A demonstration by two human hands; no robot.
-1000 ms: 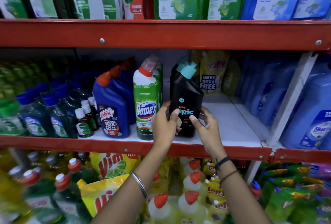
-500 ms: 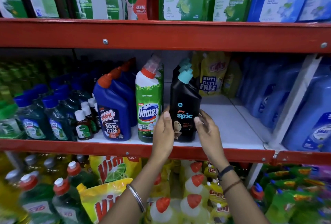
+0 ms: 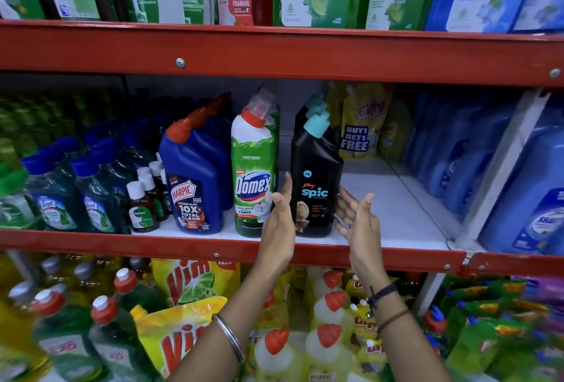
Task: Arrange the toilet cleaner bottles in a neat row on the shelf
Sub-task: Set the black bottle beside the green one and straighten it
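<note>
I see bright, even light on the front of the shelves. The far back of the middle shelf (image 3: 396, 198) is dark and shadowy. The black bottle (image 3: 316, 186) in the middle looks sharp. Bottles at the left and right edges look blurry and smeared. The red shelf bars (image 3: 274, 48) bend a little near the edges.

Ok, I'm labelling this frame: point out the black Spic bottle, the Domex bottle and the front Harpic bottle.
black Spic bottle (image 3: 316, 195): head view, on its label.
Domex bottle (image 3: 251, 187): head view, on the logo.
front Harpic bottle (image 3: 189, 198): head view, on its label.
</note>
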